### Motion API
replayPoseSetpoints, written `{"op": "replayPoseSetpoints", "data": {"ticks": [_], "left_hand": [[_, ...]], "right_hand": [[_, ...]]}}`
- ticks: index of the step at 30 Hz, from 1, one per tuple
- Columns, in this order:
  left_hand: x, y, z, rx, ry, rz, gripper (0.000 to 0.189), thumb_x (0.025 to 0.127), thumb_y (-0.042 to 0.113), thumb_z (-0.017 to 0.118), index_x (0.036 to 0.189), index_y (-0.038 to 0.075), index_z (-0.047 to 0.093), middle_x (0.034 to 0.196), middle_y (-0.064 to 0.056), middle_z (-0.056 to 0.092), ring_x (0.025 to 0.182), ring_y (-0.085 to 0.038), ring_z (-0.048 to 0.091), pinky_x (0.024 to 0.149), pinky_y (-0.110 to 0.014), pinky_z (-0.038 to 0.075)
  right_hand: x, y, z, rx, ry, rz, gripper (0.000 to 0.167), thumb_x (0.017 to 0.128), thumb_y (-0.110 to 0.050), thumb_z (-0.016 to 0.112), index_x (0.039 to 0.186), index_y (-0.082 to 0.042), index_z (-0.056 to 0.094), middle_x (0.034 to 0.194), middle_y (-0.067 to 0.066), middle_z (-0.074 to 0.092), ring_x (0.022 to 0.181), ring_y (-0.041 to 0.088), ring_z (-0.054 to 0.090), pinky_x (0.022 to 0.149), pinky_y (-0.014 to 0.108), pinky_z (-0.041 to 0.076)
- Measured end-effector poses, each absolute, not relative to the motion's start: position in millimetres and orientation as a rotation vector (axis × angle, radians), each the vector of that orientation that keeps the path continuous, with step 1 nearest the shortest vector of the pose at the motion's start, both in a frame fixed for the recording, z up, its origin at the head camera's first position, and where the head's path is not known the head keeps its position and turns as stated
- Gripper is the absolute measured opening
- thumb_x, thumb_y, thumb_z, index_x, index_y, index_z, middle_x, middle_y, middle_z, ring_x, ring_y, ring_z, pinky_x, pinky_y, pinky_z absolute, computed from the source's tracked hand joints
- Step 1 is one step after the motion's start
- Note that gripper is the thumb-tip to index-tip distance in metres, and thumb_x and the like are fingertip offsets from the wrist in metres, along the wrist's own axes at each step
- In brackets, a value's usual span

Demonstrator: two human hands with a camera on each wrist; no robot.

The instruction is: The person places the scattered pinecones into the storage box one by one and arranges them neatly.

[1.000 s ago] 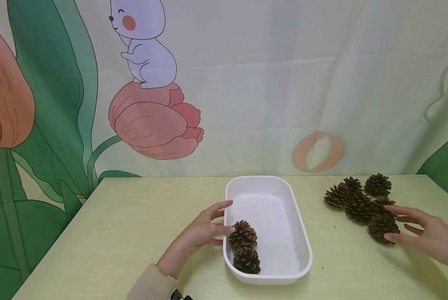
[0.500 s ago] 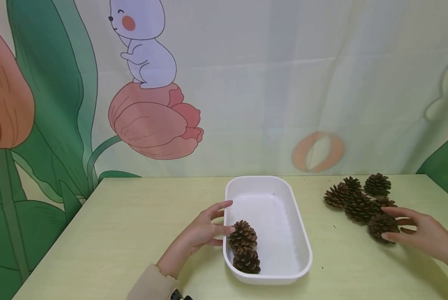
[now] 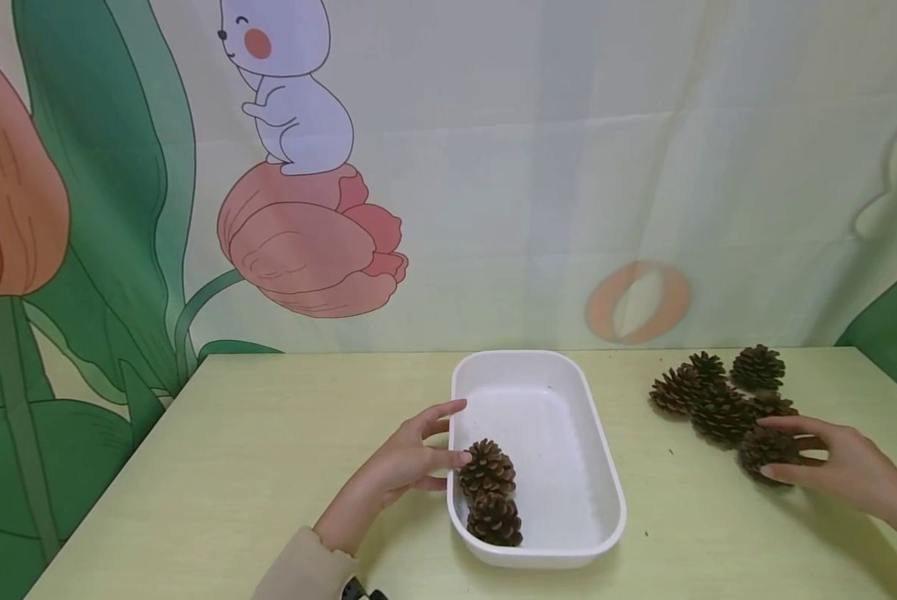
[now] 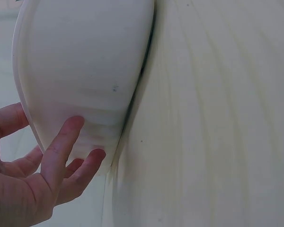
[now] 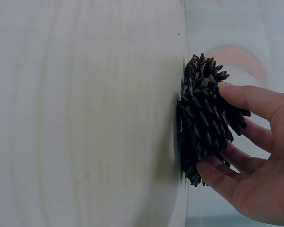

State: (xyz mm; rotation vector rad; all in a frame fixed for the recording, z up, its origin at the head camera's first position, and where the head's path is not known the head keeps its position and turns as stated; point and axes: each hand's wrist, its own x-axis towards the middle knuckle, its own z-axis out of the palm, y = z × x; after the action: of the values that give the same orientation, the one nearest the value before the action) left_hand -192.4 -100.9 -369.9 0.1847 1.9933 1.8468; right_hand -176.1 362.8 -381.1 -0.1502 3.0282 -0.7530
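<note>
My left hand [image 3: 418, 450] grips the left wall of a white plastic tray [image 3: 606, 483], thumb over the rim and fingertips along the outer side, as the left wrist view also shows. Two brown pinecones [image 3: 488, 471] sit in the tray's near left corner, one in front of the other. At the right of the table, my right hand [image 3: 846, 467] holds the nearest pinecone [image 3: 765, 450] of a cluster between thumb and fingers. In the right wrist view that pinecone [image 5: 203, 118] is close over the table, its far side hidden.
Several other pinecones [image 3: 719, 412] lie grouped behind the held one, with one pinecone [image 3: 758, 368] slightly apart at the back. A printed curtain [image 3: 493, 208] hangs along the far table edge. Small dark crumbs dot the pale table [image 3: 674, 500].
The right hand has moved slightly left and its thumb and fingers have closed around the nearest pinecone. The left hand and the tray have stayed put.
</note>
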Motion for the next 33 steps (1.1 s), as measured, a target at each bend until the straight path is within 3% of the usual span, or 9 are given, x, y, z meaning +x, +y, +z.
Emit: {"op": "replayPoseSetpoints", "data": {"ticks": [13, 23, 33], "left_hand": [[-194, -99, -369, 0.169, 2.004, 1.835, 0.069, 0.080, 0.000, 0.066, 0.140, 0.015, 0.036, 0.141, -0.026, 0.027, 0.103, -0.034, 0.055, 0.073, -0.047, 0.054], [-193, -100, -369, 0.174, 2.002, 1.836, 0.069, 0.080, 0.000, 0.066, 0.140, 0.015, 0.036, 0.141, -0.027, 0.026, 0.104, -0.035, 0.055, 0.074, -0.047, 0.054], [-193, -100, -370, 0.168, 1.997, 1.839, 0.069, 0.080, 0.000, 0.066, 0.140, 0.015, 0.036, 0.141, -0.027, 0.026, 0.105, -0.035, 0.054, 0.074, -0.047, 0.054]], "right_hand": [[-175, 365, -385, -0.154, 3.058, -0.749, 0.069, 0.076, -0.033, 0.073, 0.125, 0.007, 0.046, 0.124, 0.041, 0.036, 0.097, 0.054, 0.048, 0.064, 0.047, 0.052], [-167, 355, -381, -0.185, 3.073, -0.761, 0.071, 0.072, -0.033, 0.075, 0.124, 0.006, 0.048, 0.123, 0.038, 0.039, 0.097, 0.051, 0.047, 0.074, 0.051, 0.050], [-159, 334, -371, -0.286, 3.090, -0.817, 0.067, 0.070, -0.028, 0.077, 0.123, 0.004, 0.050, 0.121, 0.034, 0.044, 0.101, 0.051, 0.046, 0.075, 0.051, 0.051]]}}
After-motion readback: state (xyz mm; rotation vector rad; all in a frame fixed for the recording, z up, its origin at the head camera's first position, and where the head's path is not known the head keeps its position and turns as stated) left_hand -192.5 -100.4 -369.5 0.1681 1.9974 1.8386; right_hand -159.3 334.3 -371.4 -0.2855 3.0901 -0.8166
